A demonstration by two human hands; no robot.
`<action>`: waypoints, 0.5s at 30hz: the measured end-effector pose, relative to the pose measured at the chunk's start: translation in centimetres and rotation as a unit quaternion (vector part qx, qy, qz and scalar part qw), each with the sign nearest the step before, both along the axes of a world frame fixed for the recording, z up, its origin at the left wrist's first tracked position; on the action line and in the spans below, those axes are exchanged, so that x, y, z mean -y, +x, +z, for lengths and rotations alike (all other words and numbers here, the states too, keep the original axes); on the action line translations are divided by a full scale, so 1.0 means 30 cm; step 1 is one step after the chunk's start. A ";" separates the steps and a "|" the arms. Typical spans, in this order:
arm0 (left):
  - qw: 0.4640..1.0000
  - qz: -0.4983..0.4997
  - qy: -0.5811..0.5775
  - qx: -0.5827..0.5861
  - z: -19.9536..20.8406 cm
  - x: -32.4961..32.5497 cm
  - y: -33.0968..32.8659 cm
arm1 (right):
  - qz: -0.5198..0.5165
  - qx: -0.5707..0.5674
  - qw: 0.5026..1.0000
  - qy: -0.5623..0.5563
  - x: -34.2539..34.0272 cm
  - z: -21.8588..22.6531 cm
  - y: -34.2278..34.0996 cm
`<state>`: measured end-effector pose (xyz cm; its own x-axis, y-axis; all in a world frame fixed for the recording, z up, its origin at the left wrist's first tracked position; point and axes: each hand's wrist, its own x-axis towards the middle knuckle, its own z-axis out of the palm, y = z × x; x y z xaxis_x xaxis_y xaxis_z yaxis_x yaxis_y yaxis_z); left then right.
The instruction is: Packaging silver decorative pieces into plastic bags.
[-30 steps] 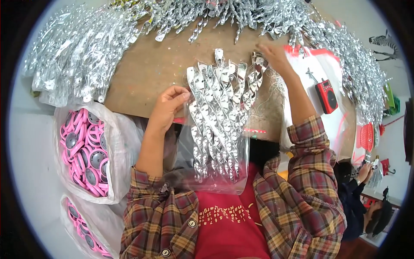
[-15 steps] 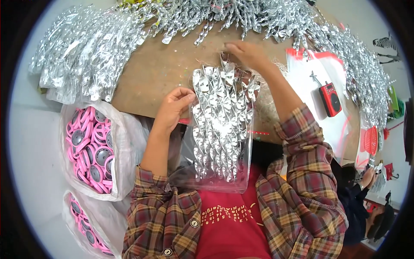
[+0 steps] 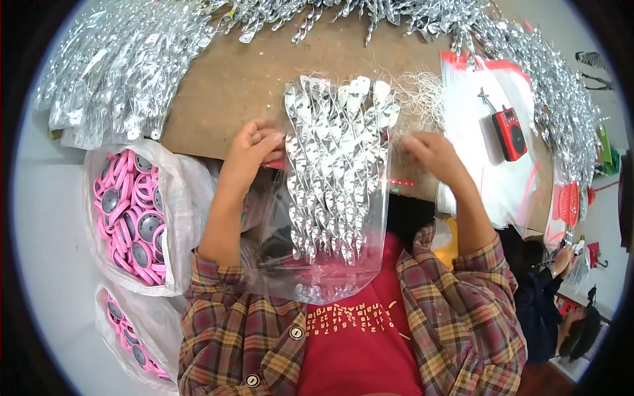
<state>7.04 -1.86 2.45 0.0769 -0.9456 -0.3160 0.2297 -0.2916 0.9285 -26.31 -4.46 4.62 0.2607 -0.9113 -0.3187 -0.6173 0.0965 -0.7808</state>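
Note:
Several silver twisted foil spirals (image 3: 333, 171) lie side by side in a clear plastic bag (image 3: 330, 274), which hangs over the table's near edge against my red shirt. Their top ends stick out past the bag's mouth. My left hand (image 3: 253, 146) is closed on the left edge of the bag, thumb against fingers. On the other side, my right hand (image 3: 430, 155) is curled with its fingertips at the bag's right edge near the mouth. Just beyond it lies a tangle of thin pale strings (image 3: 422, 96).
Silver spirals are heaped along the table's (image 3: 224, 92) far side, with bagged ones (image 3: 119, 92) at left. A red radio (image 3: 510, 134) sits on stacked clear bags (image 3: 485, 191). White sacks (image 3: 181, 218) of pink-and-grey wheels (image 3: 139, 224) stand at left. Another person (image 3: 543, 297) works at far right.
My right hand has come down from the spirals' top ends to the bag's right edge. My left hand has shifted slightly left, and the bag looks spread wider.

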 end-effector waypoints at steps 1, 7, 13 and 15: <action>0.997 -0.058 0.027 0.036 0.001 -0.005 0.032 | 0.061 -0.095 0.992 -0.049 -0.008 -0.007 0.014; 0.967 -0.191 0.061 0.157 0.014 0.023 0.028 | 0.035 -0.089 0.989 -0.110 -0.019 -0.068 0.060; 0.967 -0.213 0.113 0.087 -0.001 0.044 0.043 | -0.022 -0.046 0.993 -0.109 -0.022 -0.086 0.067; 0.969 -0.222 0.108 0.025 -0.020 0.043 0.045 | -0.026 -0.028 0.995 -0.095 -0.021 -0.094 0.051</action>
